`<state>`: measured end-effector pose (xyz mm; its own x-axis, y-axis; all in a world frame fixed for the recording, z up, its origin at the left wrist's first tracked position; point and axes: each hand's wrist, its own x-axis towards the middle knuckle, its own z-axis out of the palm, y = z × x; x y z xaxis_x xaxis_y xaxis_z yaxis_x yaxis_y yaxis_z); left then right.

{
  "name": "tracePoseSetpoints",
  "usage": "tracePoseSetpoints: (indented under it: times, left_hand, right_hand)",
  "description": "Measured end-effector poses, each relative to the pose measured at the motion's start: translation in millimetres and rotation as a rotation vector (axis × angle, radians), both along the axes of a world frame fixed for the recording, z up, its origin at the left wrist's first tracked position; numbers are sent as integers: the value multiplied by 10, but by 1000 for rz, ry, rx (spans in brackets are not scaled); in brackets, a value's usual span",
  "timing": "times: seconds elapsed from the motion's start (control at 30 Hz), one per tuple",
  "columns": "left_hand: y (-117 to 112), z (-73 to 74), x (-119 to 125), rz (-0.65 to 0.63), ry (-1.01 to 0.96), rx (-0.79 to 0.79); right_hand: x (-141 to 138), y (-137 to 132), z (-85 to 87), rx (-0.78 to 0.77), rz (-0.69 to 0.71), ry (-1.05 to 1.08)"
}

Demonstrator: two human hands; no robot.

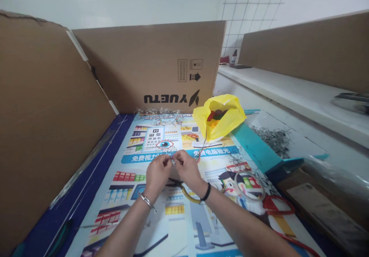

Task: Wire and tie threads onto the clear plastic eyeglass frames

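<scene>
You pinched a small shiny piece point(173, 160) between both hands, low over the poster point(129, 195) on the worktop point(95, 168).
Your left hand point(157, 172) and right hand point(187, 168) met tip to tip, fingers closed tight on the piece; it was too small to identify. The cardboard box point(150, 64) behind read "YUETU", upside down. The poster showed an eye chart and "免费电脑验光"; your hands hid part of the other banner. A yellow-handled tool point(188, 196) lay mostly hidden under your right wrist. The yellow bag point(227, 110) held red and yellow bits, unclear what.
</scene>
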<state>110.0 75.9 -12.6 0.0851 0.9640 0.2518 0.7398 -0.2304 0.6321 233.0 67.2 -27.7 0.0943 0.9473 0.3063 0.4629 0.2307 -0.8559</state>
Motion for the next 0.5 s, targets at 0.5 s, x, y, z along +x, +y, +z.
tracePoseSetpoints:
  times: [0.5]
  left_hand:
    - [1, 15, 9, -83, -3, 4]
  right_hand:
    - [-25, 92, -87, -119, 48, 491]
